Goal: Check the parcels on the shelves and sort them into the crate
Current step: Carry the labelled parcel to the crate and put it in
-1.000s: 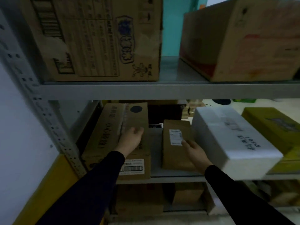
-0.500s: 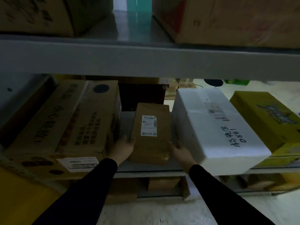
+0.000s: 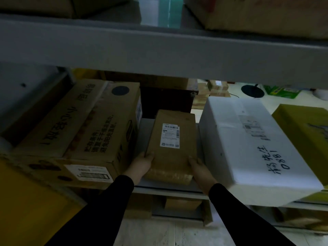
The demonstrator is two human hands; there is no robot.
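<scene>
Grey metal shelf: both hands grip a flat cardboard parcel.

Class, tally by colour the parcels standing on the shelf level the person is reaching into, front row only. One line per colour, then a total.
Brown cardboard: 2, the large printed carton and the small labelled parcel held by the left hand and right hand
White: 1, the handwritten box
Yellow: 1, the box at the right edge
Total: 4
</scene>
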